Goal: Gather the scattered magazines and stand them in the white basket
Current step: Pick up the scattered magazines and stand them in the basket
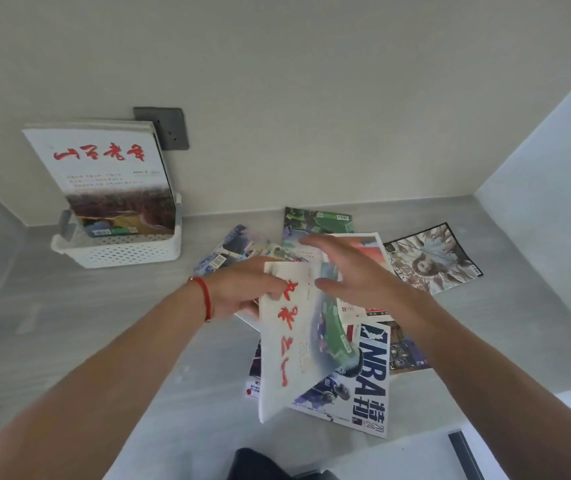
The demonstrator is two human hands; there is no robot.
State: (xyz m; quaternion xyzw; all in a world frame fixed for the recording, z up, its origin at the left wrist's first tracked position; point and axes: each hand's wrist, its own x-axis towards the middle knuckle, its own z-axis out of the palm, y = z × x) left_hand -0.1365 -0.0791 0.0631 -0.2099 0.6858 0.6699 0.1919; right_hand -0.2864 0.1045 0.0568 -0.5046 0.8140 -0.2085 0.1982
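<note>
A white perforated basket (128,252) stands at the back left against the wall, with magazines (104,174) upright in it, the front one white with red script. My left hand (242,292) grips a white magazine with red script and a green picture (298,341), lifted off the pile. Fingers spread, my right hand (350,271) hovers just beside that magazine's top edge and holds nothing. Under them lie scattered magazines: an NBA issue (363,393), a green-covered one (315,220), a blue-and-white one (232,251) and an illustrated one (433,261) at the right.
The grey counter (104,323) meets a pale wall behind and a side wall (554,150) on the right. A grey wall socket (170,128) sits behind the basket. The counter's front edge runs at the lower right (457,431).
</note>
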